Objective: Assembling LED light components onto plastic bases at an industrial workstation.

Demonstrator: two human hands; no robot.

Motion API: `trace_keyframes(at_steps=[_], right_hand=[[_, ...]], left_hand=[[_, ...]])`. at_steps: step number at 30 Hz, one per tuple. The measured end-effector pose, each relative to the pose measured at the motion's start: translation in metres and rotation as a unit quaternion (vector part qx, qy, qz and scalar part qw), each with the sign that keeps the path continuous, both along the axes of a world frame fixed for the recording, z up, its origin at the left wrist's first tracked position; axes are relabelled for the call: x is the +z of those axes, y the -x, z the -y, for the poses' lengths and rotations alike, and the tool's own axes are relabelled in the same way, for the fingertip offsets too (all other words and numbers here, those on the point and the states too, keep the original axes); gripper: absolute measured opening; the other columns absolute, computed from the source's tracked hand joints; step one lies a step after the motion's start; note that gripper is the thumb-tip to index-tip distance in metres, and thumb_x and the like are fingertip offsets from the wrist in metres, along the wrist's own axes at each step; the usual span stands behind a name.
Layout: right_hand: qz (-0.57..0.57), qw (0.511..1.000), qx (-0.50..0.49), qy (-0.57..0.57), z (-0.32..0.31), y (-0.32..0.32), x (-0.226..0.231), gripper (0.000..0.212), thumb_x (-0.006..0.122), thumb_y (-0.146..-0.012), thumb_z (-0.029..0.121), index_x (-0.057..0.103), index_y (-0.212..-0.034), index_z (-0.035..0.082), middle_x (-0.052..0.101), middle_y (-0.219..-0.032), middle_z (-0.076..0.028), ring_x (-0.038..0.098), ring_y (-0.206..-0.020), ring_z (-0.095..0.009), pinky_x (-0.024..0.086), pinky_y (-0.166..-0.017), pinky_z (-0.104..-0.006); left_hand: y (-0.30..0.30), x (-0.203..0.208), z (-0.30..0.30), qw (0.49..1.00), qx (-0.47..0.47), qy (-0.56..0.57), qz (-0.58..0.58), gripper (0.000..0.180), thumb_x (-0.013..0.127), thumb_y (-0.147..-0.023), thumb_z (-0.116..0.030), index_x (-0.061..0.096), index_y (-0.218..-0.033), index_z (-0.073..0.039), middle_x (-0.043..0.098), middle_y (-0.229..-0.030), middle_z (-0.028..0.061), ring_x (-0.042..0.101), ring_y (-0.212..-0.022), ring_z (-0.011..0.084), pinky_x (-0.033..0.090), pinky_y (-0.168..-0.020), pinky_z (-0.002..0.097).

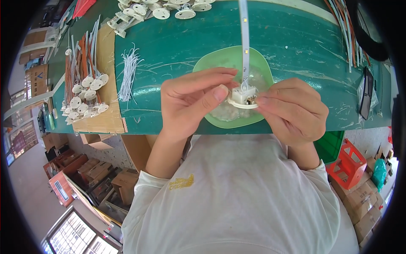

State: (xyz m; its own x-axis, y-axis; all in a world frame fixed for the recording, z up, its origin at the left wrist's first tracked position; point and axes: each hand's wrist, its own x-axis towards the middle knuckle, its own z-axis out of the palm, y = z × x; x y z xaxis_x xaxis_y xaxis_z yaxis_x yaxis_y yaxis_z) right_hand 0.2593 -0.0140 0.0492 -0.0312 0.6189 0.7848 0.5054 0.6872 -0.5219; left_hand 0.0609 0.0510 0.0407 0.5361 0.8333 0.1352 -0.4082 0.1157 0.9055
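Note:
A white round lamp base (245, 100) with a small housing on it is held over a light green bowl (264, 67). From it an LED strip (245, 38) rises upright, joined by thin wires. My right hand (296, 110) pinches the base's right side between thumb and fingers. On the other side my left hand (190, 99) has its fingers stretched out and its thumb apart from them, close beside the base. Whether its fingertips touch the base is hard to see. Small pale pieces lie in the bowl, partly hidden by the hands.
On the green table (169, 42), a bundle of white wires (129, 74) lies at left. Beyond it, several white bases with strips (86, 93) rest on cardboard (105, 118). More white bases (163, 12) are piled at the back. A dark phone-like object (366, 93) is at right.

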Motion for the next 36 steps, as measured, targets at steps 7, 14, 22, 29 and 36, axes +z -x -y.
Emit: trace_keyframes(at_steps=[7, 14, 22, 29, 36], right_hand=[[-0.033, 0.999, -0.003, 0.026, -0.002, 0.001, 0.001, 0.019, 0.078, -0.063, 0.001, 0.074, -0.081, 0.003, 0.068, -0.072, -0.008, 0.064, -0.061, -0.02, 0.05, -0.051, -0.0267], [-0.041, 0.999, 0.018, 0.028, -0.002, 0.001, -0.001, 0.018, 0.079, -0.064, 0.002, 0.074, -0.081, 0.003, 0.068, -0.072, -0.007, 0.064, -0.06, -0.02, 0.05, -0.05, -0.0268], [-0.019, 1.0, 0.016, 0.015, -0.002, -0.001, -0.002, 0.024, 0.08, -0.062, -0.005, 0.071, -0.084, -0.002, 0.066, -0.072, -0.011, 0.063, -0.061, -0.023, 0.049, -0.052, -0.0281], [-0.001, 1.0, -0.009, -0.015, -0.001, -0.004, -0.006, 0.025, 0.079, -0.059, -0.006, 0.071, -0.084, -0.002, 0.065, -0.072, -0.011, 0.062, -0.061, -0.023, 0.049, -0.051, -0.0277], [0.064, 0.996, -0.034, -0.057, -0.001, -0.001, -0.008, 0.024, 0.076, -0.059, -0.004, 0.072, -0.082, -0.001, 0.066, -0.076, -0.01, 0.062, -0.062, -0.023, 0.05, -0.051, -0.0279]], left_hand=[[0.0, 0.002, -0.003, 0.998, -0.033, -0.04, 0.035, 0.018, 0.069, -0.083, 0.006, 0.07, -0.101, 0.009, 0.069, -0.105, 0.0234, 0.069, -0.092, 0.0248, 0.056, -0.082, 0.0312], [0.003, 0.009, -0.014, 0.98, -0.014, -0.186, -0.064, 0.016, 0.072, -0.078, 0.008, 0.072, -0.094, 0.006, 0.072, -0.091, 0.0206, 0.071, -0.079, 0.0215, 0.056, -0.069, 0.0272], [0.006, 0.007, -0.008, 0.958, 0.065, -0.232, -0.155, 0.011, 0.072, -0.078, 0.008, 0.072, -0.088, 0.005, 0.073, -0.086, 0.0161, 0.07, -0.074, 0.018, 0.054, -0.065, 0.0236], [0.021, 0.003, -0.02, 0.907, 0.272, -0.183, -0.264, 0.01, 0.066, -0.088, -0.001, 0.07, -0.093, 0.007, 0.072, -0.083, 0.0121, 0.065, -0.074, 0.0107, 0.05, -0.068, 0.0216], [0.027, 0.011, -0.01, 0.923, 0.151, -0.194, -0.296, 0.032, 0.07, -0.086, -0.011, 0.065, -0.112, 0.006, 0.07, -0.1, 0.0122, 0.066, -0.089, 0.0158, 0.052, -0.082, 0.0298]])
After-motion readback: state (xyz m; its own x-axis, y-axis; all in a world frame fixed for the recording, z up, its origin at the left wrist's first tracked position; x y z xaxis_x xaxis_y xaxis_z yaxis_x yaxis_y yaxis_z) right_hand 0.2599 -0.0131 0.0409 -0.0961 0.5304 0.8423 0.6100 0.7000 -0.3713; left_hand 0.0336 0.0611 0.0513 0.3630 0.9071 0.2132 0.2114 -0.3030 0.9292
